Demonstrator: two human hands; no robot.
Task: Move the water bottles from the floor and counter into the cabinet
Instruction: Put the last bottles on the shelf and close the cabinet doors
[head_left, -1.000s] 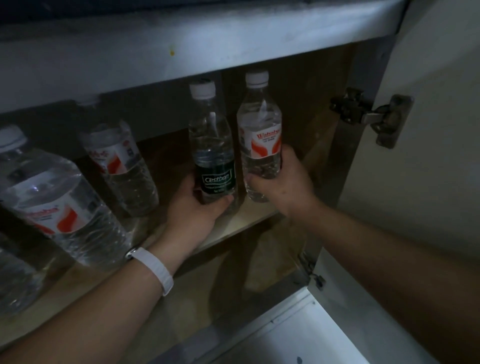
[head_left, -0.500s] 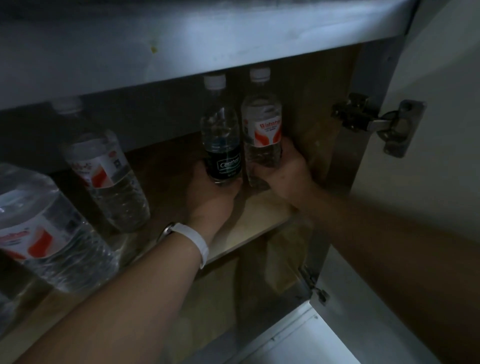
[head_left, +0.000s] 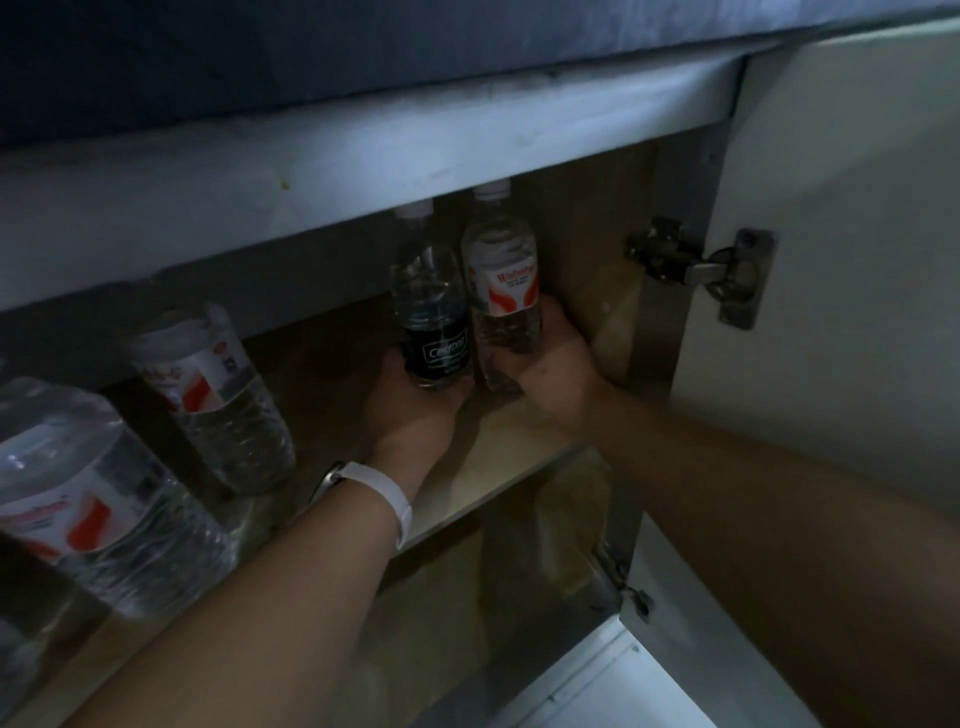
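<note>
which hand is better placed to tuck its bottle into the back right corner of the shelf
Right, probably. The right hand grips the red-label bottle beside the side wall; the left hand holds the dark-label bottle on its far side.

Dim inside the cabinet (head_left: 597, 249), wooden-walled. Left of the pale open door (head_left: 857, 171): a metal hinge (head_left: 696, 270), a wooden shelf (head_left: 519, 457), a grey front rail (head_left: 363, 156) under a dark countertop (head_left: 311, 52). Below the door, a bright white surface (head_left: 613, 686).
</note>
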